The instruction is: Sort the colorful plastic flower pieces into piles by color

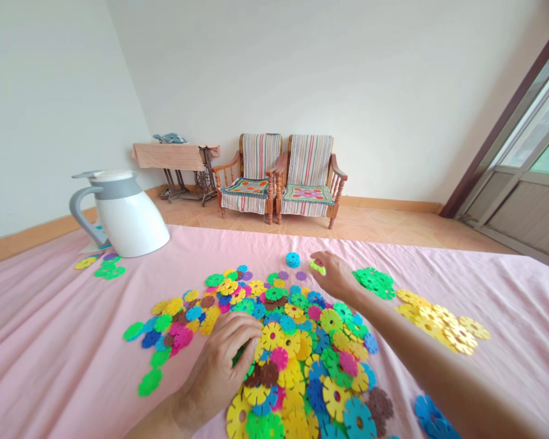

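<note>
while the left hand (219, 372) curls fingers-together onto a heap of plastic snowflake discs (297, 360), the right hand (332, 274) pinches a lime disc (318, 267).
the heap lies on a pink bed sheet (50, 341), a green cluster (373, 283) beside the right hand.

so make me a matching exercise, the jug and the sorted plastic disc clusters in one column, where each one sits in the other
Things:
1. white jug with grey handle
2. green discs
3. yellow discs
4. blue discs

Places:
A. below the right forearm
B. left side of the far edge of the pink sheet
C. just right of the right hand
D. above the right forearm

Pairs: 1-B, 2-C, 3-D, 4-A
</note>
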A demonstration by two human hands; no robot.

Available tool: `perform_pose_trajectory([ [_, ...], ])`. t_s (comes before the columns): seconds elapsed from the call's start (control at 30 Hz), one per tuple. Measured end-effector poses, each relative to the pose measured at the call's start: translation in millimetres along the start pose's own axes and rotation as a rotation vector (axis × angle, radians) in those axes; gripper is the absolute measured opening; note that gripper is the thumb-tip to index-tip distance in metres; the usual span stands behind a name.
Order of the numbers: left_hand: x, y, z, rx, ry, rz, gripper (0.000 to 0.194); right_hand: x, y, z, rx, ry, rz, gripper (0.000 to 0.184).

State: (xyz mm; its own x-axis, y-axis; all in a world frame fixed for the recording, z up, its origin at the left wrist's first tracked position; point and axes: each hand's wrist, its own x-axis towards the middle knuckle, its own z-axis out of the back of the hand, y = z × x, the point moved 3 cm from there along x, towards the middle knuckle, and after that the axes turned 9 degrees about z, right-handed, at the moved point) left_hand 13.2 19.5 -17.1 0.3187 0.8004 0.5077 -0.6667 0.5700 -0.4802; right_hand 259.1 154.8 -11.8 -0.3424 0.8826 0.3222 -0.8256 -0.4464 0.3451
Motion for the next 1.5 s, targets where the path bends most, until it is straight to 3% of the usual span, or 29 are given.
perform_pose_trajectory([
  [0.17, -1.6, 0.8, -0.9, 0.009, -0.002, 0.001, 0.015, -34.5, 23.9, 14.6, 0.094, 0.075, 0.092, 0.021],
  [0.33, -1.5, 1.4, -1.6, 0.019, -0.006, -0.017, 0.015, -76.4, 20.4, 25.3, 0.081, 0.117, 0.111, 0.022],
  [0.5, -0.3, 1.5, -0.8, 0.031, -0.038, -0.029, 0.015, -101.0, 19.3, 19.7, 0.033, 0.111, 0.109, 0.028],
  [0.8, -1.1, 4.0, -1.7, 0.055, -0.065, -0.025, 0.014, -101.4, 31.5, 23.2, 0.162, 0.011, 0.058, 0.010],
  [0.93, -0.2, 2.4, -0.3, 0.059, -0.066, -0.026, 0.014, -98.4, 18.0, 22.7, 0.173, -0.015, -0.062, 0.021],
  [1.2, -0.4, 3.1, -0.8, 0.053, -0.057, -0.027, 0.015, -102.2, 10.9, 21.4, 0.165, 0.126, 0.061, 0.052],
  [1.5, -0.4, 2.5, -0.6, 0.059, -0.034, -0.018, 0.015, -102.3, 31.1, 28.3, -0.005, 0.215, 0.090, 0.044],
])
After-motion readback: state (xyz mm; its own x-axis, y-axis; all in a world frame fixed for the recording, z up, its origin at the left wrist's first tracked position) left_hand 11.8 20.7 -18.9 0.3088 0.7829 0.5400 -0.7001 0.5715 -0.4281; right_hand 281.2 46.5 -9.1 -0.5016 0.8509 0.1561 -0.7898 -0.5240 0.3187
